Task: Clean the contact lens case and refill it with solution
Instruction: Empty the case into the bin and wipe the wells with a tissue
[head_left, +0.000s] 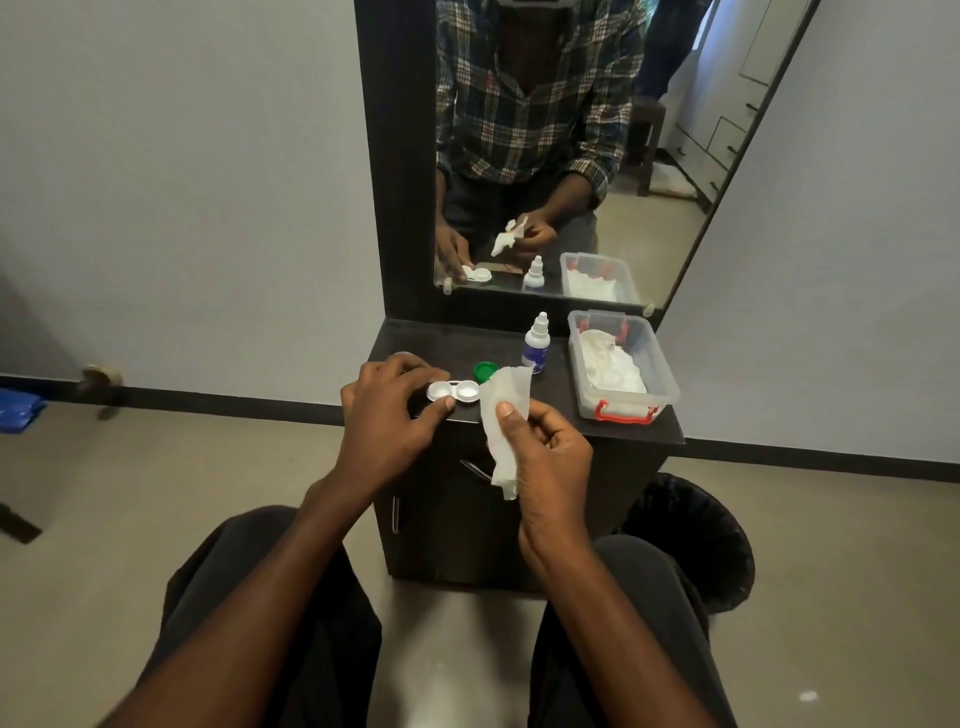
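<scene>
The left hand rested at the front edge of the dark wooden dresser top, thumb and fingers curled around the left end of the white two-well plastic contact lens case, pinching it in place. The case lay flat on the top with both wells uncapped and facing up. Just right of it, a round green plastic cap sat on the surface, partly hidden by the white paper tissue. The right hand pinched that tissue between thumb and fingers, holding it upright above the dresser's front edge. Behind the tissue stood a small white solution bottle with a blue label, capped. Farther right sat a clear plastic box with red latches, holding white tissues.
</scene>
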